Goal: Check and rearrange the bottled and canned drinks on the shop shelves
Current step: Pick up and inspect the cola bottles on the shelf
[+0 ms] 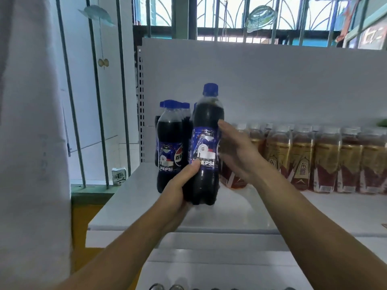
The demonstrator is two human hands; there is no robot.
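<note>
Two hands, one held cola bottle

- Cola bottle: clear glossy plastic, shiny printed label.
- Shelf: smooth white painted metal, faintly glossy.
- Tea bottles: clear plastic, gold labels.

I see bright daylight from the barred window at top; everything is softly blurred, edges bowed.
</note>
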